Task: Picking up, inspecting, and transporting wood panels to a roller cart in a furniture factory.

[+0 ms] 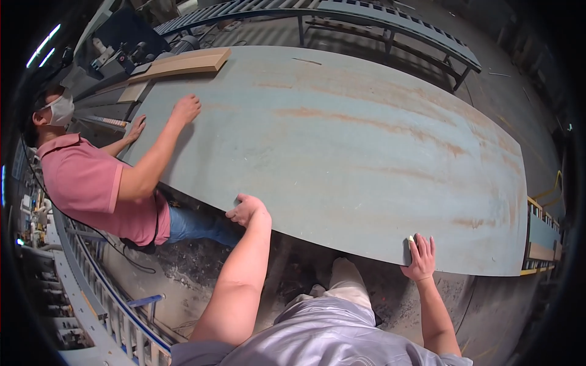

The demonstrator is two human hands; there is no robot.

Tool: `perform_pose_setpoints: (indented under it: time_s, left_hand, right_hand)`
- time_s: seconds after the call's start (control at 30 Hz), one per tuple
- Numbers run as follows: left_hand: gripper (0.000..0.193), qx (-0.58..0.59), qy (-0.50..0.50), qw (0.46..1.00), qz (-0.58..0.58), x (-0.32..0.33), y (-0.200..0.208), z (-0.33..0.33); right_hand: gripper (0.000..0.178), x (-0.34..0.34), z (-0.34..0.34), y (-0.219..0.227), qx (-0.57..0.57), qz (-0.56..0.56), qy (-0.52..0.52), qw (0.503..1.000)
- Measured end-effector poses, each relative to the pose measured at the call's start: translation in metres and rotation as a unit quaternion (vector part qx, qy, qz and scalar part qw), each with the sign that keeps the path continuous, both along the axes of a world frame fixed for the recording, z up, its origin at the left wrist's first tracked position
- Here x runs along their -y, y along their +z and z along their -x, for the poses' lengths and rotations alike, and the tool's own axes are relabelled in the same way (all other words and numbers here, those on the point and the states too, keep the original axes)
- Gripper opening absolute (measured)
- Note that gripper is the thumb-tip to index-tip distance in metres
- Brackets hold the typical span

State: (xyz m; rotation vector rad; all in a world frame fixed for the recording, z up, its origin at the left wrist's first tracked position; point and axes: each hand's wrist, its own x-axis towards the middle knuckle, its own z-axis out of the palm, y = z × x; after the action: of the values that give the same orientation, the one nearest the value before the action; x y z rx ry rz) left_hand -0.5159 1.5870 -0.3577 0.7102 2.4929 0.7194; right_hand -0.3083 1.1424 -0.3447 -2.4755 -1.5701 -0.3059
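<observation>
A large, thin grey-green board [305,165] with rusty brown streaks spreads across the view. At its near edge, left of my body, my left hand [249,210] is closed with bent fingers around the rim. Farther right along the same edge, my right hand [421,259] lies with its fingers stretched out on the top face. Something small and pale yellow shows at one fingertip of that hand; I cannot make out what it is. The underside of the board is hidden.
A co-worker [91,177] in a pink shirt and mask stands at the left, hands over the board. Wooden planks [189,64] lie at its far left corner. Beyond runs a roller conveyor [390,24]; another rail frame [116,305] stands lower left. Stacked pieces [542,238] sit at the right.
</observation>
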Motion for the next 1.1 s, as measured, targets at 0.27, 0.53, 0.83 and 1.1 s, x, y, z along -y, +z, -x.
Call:
perform_pose_setpoints:
  time_s: [0.27, 0.53, 0.83, 1.1]
  left_hand:
    - [0.061, -0.021, 0.006, 1.0, -0.014, -0.0058, -0.0107, -0.0031]
    - [0.058, -0.029, 0.01, 0.999, -0.014, -0.0043, -0.0078, -0.0021]
    - [0.061, -0.02, 0.01, 1.0, -0.007, -0.0051, -0.0081, -0.0004]
    - [0.062, -0.015, 0.014, 1.0, -0.007, -0.004, -0.0062, -0.0014]
  right_hand:
    - [0.071, 0.0013, -0.0014, 0.0012, 0.012, -0.008, -0.003, 1.0]
    - [0.072, 0.001, -0.0008, 0.002, 0.007, -0.006, -0.005, 1.0]
    - [0.07, 0.0003, -0.0005, 0.0048, 0.004, -0.003, -0.005, 1.0]
    - [0.07, 0.0025, -0.0003, 0.0014, 0.007, -0.011, -0.002, 1.0]
